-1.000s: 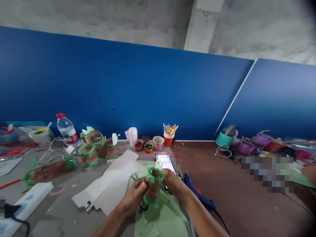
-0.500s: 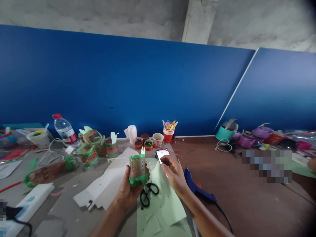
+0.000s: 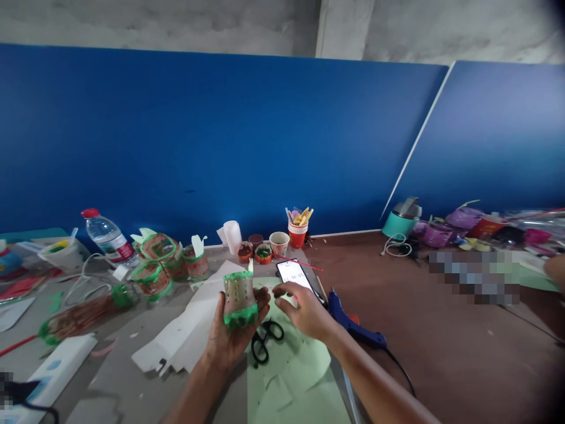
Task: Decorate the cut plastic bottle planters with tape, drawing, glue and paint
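My left hand (image 3: 225,344) is wrapped around a small cup (image 3: 239,300) that looks like a cut bottle bottom. The cup has a green-painted rim and base, a brownish middle with rows of dots, and a pale pointed piece sticking up at its rim. My right hand (image 3: 304,312) hovers just right of the cup, fingers bent, thumb and forefinger slightly apart, with nothing visible between them. Behind it lies a phone (image 3: 292,271) with its screen lit. Black-handled scissors (image 3: 267,341) rest below the hands on green paper (image 3: 295,383).
A blue glue gun (image 3: 353,324) lies right of my right arm. Similar painted cups (image 3: 152,281) and a water bottle (image 3: 110,238) stand at left, near a power strip (image 3: 57,368). Paint cups (image 3: 263,254) and a cup of sticks (image 3: 298,235) stand behind. Another person's hand (image 3: 555,272) shows far right.
My right hand has moved left and away from the phone, toward the cup. The phone's screen now shows a timer. The fingers of my left hand have opened out behind the cup.
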A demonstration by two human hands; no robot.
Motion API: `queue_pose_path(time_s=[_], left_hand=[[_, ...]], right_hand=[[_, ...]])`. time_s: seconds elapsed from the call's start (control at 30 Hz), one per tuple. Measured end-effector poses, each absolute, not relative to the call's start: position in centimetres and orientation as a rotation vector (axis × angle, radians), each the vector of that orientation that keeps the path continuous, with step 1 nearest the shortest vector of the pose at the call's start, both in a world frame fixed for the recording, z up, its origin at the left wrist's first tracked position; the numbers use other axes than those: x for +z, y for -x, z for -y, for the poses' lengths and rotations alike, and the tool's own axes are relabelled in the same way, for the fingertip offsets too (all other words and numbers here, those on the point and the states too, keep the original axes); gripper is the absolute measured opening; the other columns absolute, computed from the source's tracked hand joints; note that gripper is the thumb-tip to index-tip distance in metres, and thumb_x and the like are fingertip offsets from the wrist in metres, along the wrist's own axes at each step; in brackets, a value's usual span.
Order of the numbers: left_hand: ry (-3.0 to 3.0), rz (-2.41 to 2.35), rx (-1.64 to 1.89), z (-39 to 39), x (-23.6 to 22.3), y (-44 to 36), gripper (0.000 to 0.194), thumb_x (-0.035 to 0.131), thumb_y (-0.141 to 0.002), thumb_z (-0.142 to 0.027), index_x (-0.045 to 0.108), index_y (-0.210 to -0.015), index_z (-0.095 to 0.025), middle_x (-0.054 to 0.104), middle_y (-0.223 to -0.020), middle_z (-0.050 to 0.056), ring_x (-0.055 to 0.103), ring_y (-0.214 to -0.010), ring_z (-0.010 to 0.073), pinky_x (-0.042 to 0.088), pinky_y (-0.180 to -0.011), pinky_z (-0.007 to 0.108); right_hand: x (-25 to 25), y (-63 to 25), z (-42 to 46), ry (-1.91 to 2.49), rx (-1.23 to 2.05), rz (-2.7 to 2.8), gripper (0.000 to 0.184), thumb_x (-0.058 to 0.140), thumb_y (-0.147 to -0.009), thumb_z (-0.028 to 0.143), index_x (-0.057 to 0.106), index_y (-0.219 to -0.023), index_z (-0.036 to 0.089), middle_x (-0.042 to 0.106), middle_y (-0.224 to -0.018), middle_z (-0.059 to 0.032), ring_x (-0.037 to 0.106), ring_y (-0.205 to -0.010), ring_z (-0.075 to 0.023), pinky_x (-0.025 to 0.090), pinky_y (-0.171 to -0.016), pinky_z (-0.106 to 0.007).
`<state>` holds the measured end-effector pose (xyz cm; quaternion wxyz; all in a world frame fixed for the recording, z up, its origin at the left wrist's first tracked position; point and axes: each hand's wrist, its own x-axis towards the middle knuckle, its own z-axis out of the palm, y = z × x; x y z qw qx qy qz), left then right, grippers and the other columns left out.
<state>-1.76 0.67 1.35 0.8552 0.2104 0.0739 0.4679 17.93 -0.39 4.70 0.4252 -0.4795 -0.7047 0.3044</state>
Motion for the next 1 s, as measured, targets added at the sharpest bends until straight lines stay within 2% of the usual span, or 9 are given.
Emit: queue_pose_path(time_s=[0.17,0.33,0.43,0.57,0.73,1.0], left_hand=[[-0.410,-0.237,0.987,-0.5,2.4,1.6,0.060,0.041,-0.091,-0.058,0.073,-0.100,-0.009,0.071,-0.117,0.019,0.061,-0.119,0.0302,0.041,-0.107,0.042],[-0.353,-0.299,1.009,-0.3,2.8,1.4,0.059,0.040,-0.092,-0.055,0.074,-0.094,-0.007,0.073,-0.110,0.021,0.063,-0.115,0.0336,0.040,-0.108,0.049],[-0.319,-0.317,1.014,0.0,3.1,1.2,0.055,0.043,-0.091,-0.055,0.074,-0.094,-0.009,0.075,-0.099,0.017,0.067,-0.107,0.0315,0.040,-0.108,0.050],[-0.293,-0.417,0.991,0.3,3.4,1.0,0.058,0.044,-0.087,-0.062,0.074,-0.092,-0.012,0.075,-0.097,0.015,0.067,-0.101,0.0302,0.042,-0.105,0.051],[-0.282,-0.443,0.979,0.5,3.1,0.8,0.056,0.046,-0.087,-0.061,0.074,-0.091,-0.013,0.074,-0.090,0.015,0.068,-0.089,0.0286,0.047,-0.097,0.050],[-0.285,-0.418,0.962,0.4,1.9,0.9,0.051,0.058,-0.082,-0.058,0.073,-0.094,-0.011,0.073,-0.092,0.014,0.067,-0.092,0.0279,0.049,-0.092,0.045]], right_hand=[[4.1,-18.0,0.3,1.240,0.338,1.843,0.020,0.055,-0.087,0.017,0.067,-0.103,0.014,0.069,-0.101,-0.0147,0.063,-0.097,-0.0273,0.050,-0.087,-0.043],[4.1,-17.4,0.6,1.067,0.331,1.922,0.022,0.054,-0.088,0.012,0.066,-0.107,0.017,0.065,-0.100,-0.0117,0.062,-0.095,-0.0227,0.051,-0.084,-0.035],[3.6,-16.9,0.7,1.026,0.292,1.985,0.028,0.051,-0.089,0.008,0.067,-0.110,0.017,0.061,-0.101,-0.0114,0.060,-0.095,-0.0215,0.050,-0.083,-0.033],[2.8,-16.4,0.8,1.099,0.126,2.067,0.032,0.053,-0.087,0.009,0.067,-0.113,0.018,0.058,-0.100,-0.0109,0.056,-0.090,-0.0223,0.047,-0.077,-0.033],[2.7,-16.2,1.1,1.194,0.007,2.134,0.022,0.058,-0.083,0.010,0.071,-0.098,0.018,0.059,-0.095,-0.0093,0.051,-0.086,-0.0231,0.040,-0.075,-0.035],[2.5,-15.9,1.2,1.248,-0.037,2.181,0.010,0.057,-0.086,0.014,0.066,-0.086,0.017,0.061,-0.090,-0.0087,0.049,-0.084,-0.0224,0.037,-0.073,-0.035]])
